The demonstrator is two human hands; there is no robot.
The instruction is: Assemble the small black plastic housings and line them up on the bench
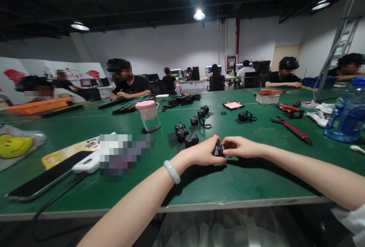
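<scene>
A small black plastic fitting (219, 149) is held between both hands, a little above the near part of the green table. My left hand (205, 151), with a pale bangle at its wrist, grips the fitting from the left, thumb below and fingers over the top. From the right, my right hand (239, 147) pinches its other side with closed fingertips. Part of the fitting is hidden by the fingers. Similar black fittings (191, 140) stand in a group just beyond my left hand. Farther off are a fitting with a ring (243, 116) and a loose black ring (223, 113).
An adjustable wrench (293, 129) with red-black handles and a blue bottle (345, 113) lie to the right. A pink-lidded jar (148, 115), a phone (48, 176) and a white corded device (88, 162) are on the left. Co-workers sit across the table (256, 178).
</scene>
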